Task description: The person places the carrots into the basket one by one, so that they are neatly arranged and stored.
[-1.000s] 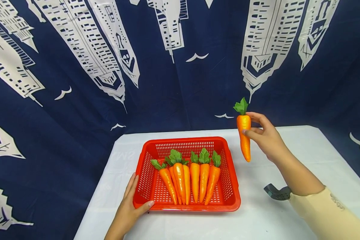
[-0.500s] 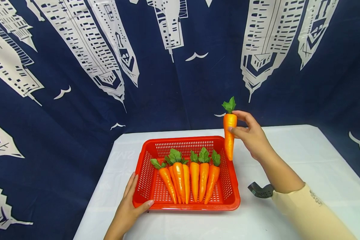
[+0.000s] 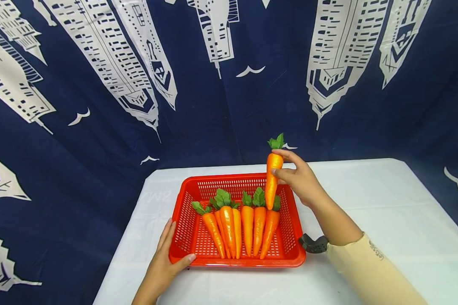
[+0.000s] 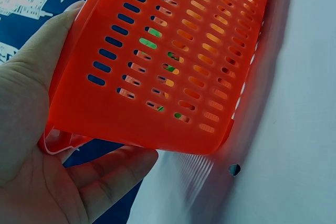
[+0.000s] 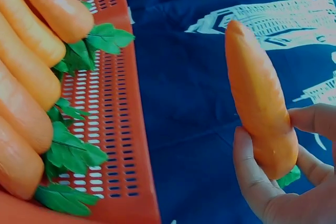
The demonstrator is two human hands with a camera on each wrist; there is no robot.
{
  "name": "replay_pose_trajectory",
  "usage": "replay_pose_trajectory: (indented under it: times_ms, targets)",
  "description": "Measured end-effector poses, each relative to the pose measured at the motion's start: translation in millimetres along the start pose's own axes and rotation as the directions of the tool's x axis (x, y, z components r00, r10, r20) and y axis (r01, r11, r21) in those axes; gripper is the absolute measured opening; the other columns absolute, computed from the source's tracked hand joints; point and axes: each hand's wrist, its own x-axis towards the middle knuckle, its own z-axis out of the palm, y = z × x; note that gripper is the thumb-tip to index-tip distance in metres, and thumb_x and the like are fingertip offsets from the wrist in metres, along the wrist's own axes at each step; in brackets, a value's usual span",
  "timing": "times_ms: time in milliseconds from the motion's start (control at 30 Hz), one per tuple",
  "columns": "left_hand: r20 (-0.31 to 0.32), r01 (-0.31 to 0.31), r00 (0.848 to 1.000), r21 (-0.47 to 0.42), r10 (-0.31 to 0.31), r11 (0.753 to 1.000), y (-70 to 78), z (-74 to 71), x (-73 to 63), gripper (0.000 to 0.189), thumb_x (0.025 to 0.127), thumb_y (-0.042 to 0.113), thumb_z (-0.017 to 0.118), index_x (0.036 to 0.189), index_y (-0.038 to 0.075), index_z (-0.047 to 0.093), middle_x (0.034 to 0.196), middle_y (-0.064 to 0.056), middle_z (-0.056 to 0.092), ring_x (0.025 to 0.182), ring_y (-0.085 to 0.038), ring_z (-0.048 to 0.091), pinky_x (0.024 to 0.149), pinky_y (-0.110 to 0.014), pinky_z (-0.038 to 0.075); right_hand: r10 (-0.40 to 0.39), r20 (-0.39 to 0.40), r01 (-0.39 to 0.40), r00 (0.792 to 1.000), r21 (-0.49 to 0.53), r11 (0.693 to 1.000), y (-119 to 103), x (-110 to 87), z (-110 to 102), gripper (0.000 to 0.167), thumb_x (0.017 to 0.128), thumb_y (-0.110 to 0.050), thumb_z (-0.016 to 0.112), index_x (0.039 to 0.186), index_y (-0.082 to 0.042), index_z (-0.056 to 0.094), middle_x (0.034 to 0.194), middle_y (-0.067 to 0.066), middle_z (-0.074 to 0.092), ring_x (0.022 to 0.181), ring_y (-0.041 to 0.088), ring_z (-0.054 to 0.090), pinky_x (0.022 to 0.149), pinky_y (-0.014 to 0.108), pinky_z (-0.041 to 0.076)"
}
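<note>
My right hand point(image 3: 303, 181) pinches an orange carrot point(image 3: 272, 186) with a green leafy top between thumb and fingers. It holds the carrot nearly upright, tip down, over the right back part of a red perforated plastic basket point(image 3: 248, 263). In the right wrist view, thumb and fingers grip this carrot point(image 5: 260, 93) near its leafy end. My left hand point(image 3: 161, 263) holds the basket's front left corner, thumb at the front rim and fingers along the left side. Inside the basket, several carrots point(image 3: 227, 228) lie side by side, leaves toward the back.
A white cloth covers the table point(image 3: 370, 203) under the basket. Behind it hangs a dark blue curtain point(image 3: 252, 114) printed with white buildings and birds. A dark wrist device point(image 3: 314, 244) sticks out from the right forearm near the basket's right rim.
My right hand has carried the carrot leftward from beside the basket to over its right part, dipping slightly in the last half second. My left hand and the basket stay in place.
</note>
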Motion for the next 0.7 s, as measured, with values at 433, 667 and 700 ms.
replay_pose_trajectory:
  times_ms: [433,667,700]
  targets:
    - [0.008,0.009,1.0,-0.006,-0.009,1.0,0.4,-0.8,-0.1,0.11,0.079,0.044,0.085,0.163,0.037,0.014,0.17,0.016,0.004,0.157,-0.034,0.015,0.114,-0.073,0.025,0.043,0.047,-0.039,0.998,-0.082,0.996,21.4,10.7,38.2,0.055,0.095,-0.014,0.069,0.147,-0.016,0.05,0.145,0.021,0.031,0.095,0.022,0.07,0.082,0.035,0.062]
    - [0.011,0.017,1.0,-0.01,-0.017,1.0,0.3,-1.2,-0.3,0.11,0.079,0.045,0.085,0.162,0.037,0.013,0.17,0.017,0.004,0.157,-0.034,0.015,0.115,-0.073,0.025,0.058,0.14,-0.044,0.989,-0.1,0.994,28.7,14.1,54.4,0.054,0.098,-0.008,0.06,0.15,-0.014,0.048,0.145,0.022,0.036,0.102,0.026,0.072,0.085,0.04,0.062]
    - [0.011,0.016,1.0,-0.012,-0.016,1.0,0.2,-1.1,-0.2,0.11,0.079,0.045,0.085,0.162,0.037,0.013,0.17,0.016,0.004,0.157,-0.034,0.015,0.115,-0.073,0.025,0.06,0.162,-0.043,0.985,-0.105,0.994,30.3,14.3,56.1,0.054,0.097,-0.007,0.06,0.149,-0.014,0.048,0.143,0.023,0.04,0.1,0.025,0.072,0.085,0.041,0.062]
